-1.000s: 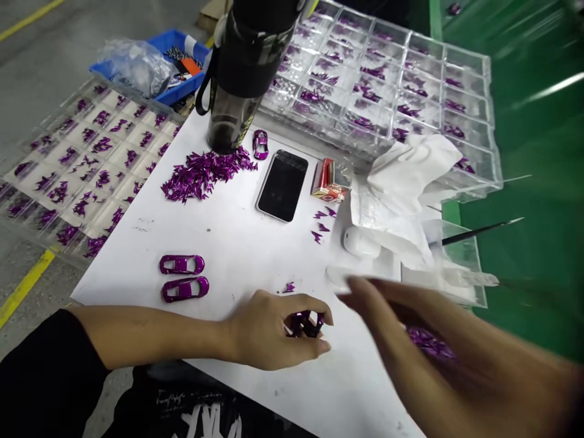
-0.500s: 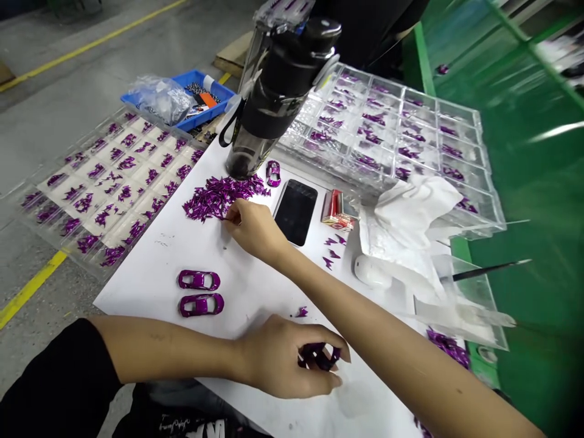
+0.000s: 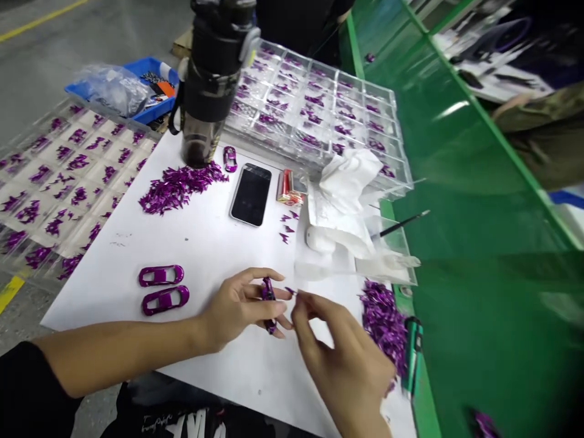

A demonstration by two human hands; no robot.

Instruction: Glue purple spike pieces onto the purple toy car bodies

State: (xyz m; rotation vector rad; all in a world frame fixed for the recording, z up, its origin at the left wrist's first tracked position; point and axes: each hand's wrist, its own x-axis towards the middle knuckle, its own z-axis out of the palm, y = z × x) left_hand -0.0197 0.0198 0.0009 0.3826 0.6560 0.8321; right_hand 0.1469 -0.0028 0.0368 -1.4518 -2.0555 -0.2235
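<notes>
My left hand is closed around a purple toy car body, held on edge between thumb and fingers above the white table. Just to its right, my right hand pinches a small pointed purple piece near the car body; contact between them cannot be made out. Left of my left hand lie two purple car bodies, an upper one and a lower one. A loose pile of pointed purple pieces lies farther back, and another pile is right of my right hand.
A dark bottle stands behind the phone. Beside the phone are another toy car and a red box. Compartment trays of purple parts, crumpled tissue and a green-handled tool lie around. A green panel borders the right.
My right hand has come from the far purple pile to my left hand, now with a small purple piece in its pinch. My left hand has raised and turned the car body. The view has shifted right.
</notes>
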